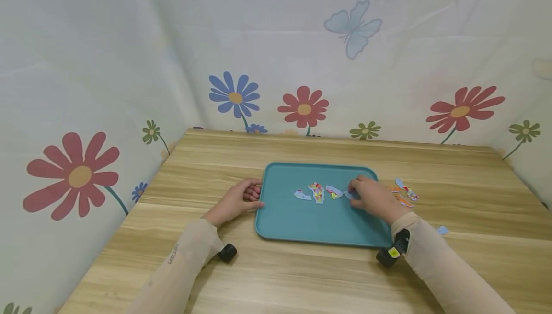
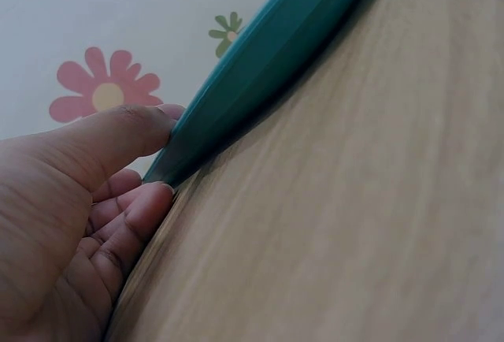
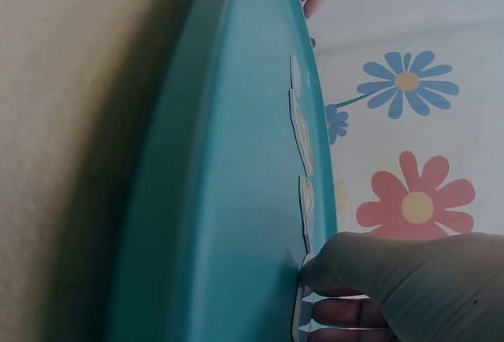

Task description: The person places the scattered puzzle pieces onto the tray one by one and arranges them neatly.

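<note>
A teal tray (image 1: 293, 223) lies on the wooden table in front of me. My left hand (image 1: 237, 201) holds its left edge, and in the left wrist view the thumb (image 2: 134, 131) presses the rim with a fingertip just below. Over the tray's right part, my right hand (image 1: 375, 199) pinches a small light-blue puzzle piece (image 1: 347, 194), mostly covered by the fingers. Left of it lie a pale blue piece with yellow and red (image 1: 334, 191), a multicoloured piece (image 1: 317, 193) and a pale piece (image 1: 303, 195), forming a loose row.
Several more puzzle pieces (image 1: 412, 194) lie on the wooden table (image 1: 302, 275) beyond the tray's right edge, partly behind the right hand. A blue piece (image 1: 442, 230) lies by the right forearm. A flower-printed curtain (image 1: 267, 40) rises behind the table.
</note>
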`<action>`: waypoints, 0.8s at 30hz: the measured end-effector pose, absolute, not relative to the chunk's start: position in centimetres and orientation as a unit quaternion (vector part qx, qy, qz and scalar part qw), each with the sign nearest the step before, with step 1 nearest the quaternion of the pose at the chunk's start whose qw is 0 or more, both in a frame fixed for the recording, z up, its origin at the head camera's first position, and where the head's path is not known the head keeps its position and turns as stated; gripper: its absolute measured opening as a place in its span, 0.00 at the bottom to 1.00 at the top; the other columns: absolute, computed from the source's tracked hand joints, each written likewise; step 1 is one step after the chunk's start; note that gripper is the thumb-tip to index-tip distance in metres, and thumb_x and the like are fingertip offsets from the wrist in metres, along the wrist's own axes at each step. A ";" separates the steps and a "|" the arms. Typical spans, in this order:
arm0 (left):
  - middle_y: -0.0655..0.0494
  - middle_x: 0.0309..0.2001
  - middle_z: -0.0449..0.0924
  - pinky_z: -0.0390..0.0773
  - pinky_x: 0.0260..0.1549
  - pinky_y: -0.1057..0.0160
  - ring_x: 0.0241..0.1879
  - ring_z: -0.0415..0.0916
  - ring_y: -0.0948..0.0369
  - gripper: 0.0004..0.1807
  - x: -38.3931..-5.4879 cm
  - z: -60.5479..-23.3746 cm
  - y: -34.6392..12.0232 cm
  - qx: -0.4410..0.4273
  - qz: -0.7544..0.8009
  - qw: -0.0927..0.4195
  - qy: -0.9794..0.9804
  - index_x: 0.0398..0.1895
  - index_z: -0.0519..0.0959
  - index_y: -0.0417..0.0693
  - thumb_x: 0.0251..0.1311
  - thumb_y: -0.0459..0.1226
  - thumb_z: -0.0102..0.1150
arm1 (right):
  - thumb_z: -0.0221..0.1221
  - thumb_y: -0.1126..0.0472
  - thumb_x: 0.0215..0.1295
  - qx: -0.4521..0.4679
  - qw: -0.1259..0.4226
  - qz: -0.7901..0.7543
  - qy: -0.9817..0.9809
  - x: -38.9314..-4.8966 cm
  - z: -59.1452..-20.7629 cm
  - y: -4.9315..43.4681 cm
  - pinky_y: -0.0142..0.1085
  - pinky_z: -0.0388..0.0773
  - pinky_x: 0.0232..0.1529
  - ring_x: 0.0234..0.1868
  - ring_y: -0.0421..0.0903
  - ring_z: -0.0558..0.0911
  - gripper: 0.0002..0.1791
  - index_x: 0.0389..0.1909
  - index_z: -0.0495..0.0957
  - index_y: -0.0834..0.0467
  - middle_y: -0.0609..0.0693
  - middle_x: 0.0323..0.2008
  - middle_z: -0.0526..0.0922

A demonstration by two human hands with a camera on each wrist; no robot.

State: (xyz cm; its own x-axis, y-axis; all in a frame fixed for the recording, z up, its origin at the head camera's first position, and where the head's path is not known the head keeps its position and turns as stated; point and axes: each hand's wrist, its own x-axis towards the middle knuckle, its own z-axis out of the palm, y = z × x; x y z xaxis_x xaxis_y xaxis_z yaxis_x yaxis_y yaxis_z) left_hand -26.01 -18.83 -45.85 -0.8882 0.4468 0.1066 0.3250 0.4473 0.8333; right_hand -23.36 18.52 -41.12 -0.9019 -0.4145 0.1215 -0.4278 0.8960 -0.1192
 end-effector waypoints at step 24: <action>0.45 0.48 0.76 0.77 0.44 0.69 0.44 0.74 0.59 0.34 -25.8 -45.7 -18.8 0.223 0.472 0.064 0.851 0.65 0.66 0.36 0.55 0.34 0.68 | 0.66 0.61 0.56 0.207 0.065 0.086 -0.972 -22.1 -38.9 20.3 0.44 0.80 0.37 0.38 0.50 0.81 0.13 0.41 0.80 0.62 0.55 0.37 0.80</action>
